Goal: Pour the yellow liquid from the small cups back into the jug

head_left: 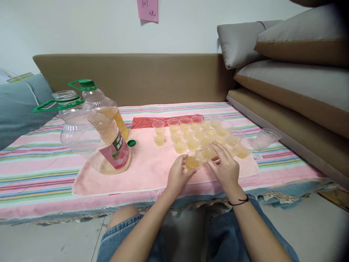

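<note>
My left hand (178, 174) is closed around a small clear plastic cup (192, 163) of yellow juice, low over the pink cloth. My right hand (227, 165) grips a second clear cup (205, 153), tilted leftward with its rim at the edge of the first one. Some yellow liquid shows in the tilted cup. Just behind my hands, several cups of pale yellow juice (192, 144) stand close together in rows. Two juice-filled cups (159, 140) stand apart to the left, one behind the other.
Left are an uncapped large bottle with a pink label (116, 151) and a green-capped bottle (94, 96) holding juice. A loose green cap (131, 143) lies beside them. Stacked clear cups (265, 139) lie sideways at right, near piled cushions (294, 80). Red plastic (139, 122) lies behind.
</note>
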